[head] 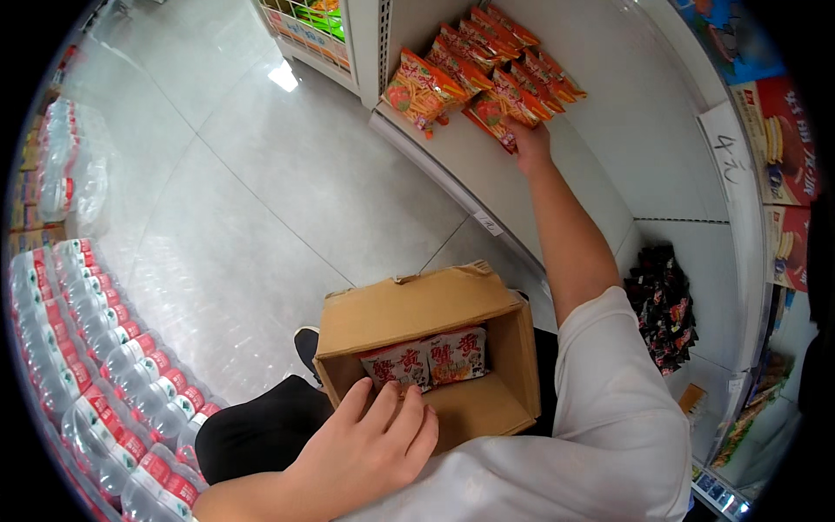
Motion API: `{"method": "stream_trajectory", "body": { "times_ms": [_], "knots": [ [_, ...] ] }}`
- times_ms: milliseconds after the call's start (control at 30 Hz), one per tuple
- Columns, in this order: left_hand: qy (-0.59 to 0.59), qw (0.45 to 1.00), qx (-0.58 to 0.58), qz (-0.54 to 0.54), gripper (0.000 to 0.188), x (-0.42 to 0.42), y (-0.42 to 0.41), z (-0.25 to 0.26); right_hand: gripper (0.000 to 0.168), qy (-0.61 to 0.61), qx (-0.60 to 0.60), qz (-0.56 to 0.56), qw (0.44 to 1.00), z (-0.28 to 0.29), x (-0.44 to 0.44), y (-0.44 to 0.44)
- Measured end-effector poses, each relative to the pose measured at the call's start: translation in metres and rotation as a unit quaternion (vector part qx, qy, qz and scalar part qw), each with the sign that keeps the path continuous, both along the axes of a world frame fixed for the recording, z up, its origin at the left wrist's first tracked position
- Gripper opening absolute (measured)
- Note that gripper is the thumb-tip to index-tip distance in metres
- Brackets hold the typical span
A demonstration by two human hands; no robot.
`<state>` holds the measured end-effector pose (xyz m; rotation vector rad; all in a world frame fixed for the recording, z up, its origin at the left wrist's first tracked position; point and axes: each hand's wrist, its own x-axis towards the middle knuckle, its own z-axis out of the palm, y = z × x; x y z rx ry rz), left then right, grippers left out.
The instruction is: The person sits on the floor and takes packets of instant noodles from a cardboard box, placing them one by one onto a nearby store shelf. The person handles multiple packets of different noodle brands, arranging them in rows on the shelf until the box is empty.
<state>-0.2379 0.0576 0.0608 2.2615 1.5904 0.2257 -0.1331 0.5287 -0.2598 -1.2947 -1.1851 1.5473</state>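
Note:
On the white shelf, my right hand [527, 140] grips the front orange snack packet [490, 115] of one row. Its fingers are partly hidden by the packet. Several matching packets stand upright behind it, and a second row begins with another orange packet [421, 90] to its left. An open cardboard box [411, 307] sits before my body. Two silver-white packets with red print [456, 355] lie inside, against the far wall. My left hand [375, 434] lies over the box's near left side with fingers apart, their tips near the packets. Whether they touch is unclear.
Shrink-wrapped clear bottles [140, 355] line the floor on the left. The shelf edge [450, 179] carries a price tag [488, 223] with handwriting. Black packets [662, 307] lie deeper right on the shelving. Red biscuit boxes [786, 140] stand at far right. A wire-front bin [310, 32] stands beyond.

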Motion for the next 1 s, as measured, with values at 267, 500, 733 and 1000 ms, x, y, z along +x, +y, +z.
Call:
{"method": "stream_trajectory", "body": {
  "times_ms": [267,500,733,1000],
  "knots": [
    [0.014,1.000,0.014,0.010,0.034,-0.003,-0.002,-0.002,0.070,-0.408,0.089,0.012,0.908,0.011,0.005,-0.003],
    [0.041,0.996,0.078,0.011,0.037,0.014,-0.022,-0.004,0.052,-0.490,0.102,0.227,0.835,0.079,0.031,-0.038],
    [0.076,0.997,0.025,-0.005,0.012,0.030,-0.039,-0.027,0.039,-0.428,0.269,0.458,0.731,0.243,0.075,-0.169],
    [0.099,0.989,-0.106,-0.016,0.021,0.039,-0.043,-0.069,0.034,-0.402,0.306,0.573,0.645,0.309,0.125,-0.315]
  ]
}}
